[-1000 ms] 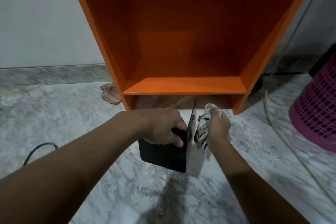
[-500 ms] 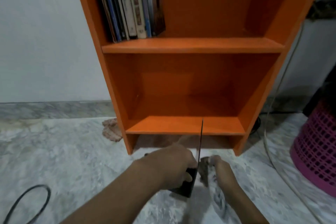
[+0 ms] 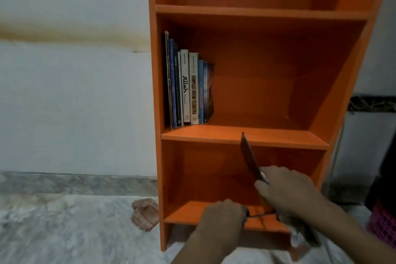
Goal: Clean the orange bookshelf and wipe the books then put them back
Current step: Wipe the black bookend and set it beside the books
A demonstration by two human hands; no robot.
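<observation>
The orange bookshelf fills the right half of the frame. A row of books stands upright at the left end of its middle shelf. Lower right, before the bottom compartment, the right hand curls round the edge of a thin dark book, which tilts left. The left hand grips its lower corner. A pale cloth shows beneath the right wrist.

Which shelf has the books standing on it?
The middle shelf, with the row of books at its left end; the shelf above and the bottom shelf show none.
</observation>
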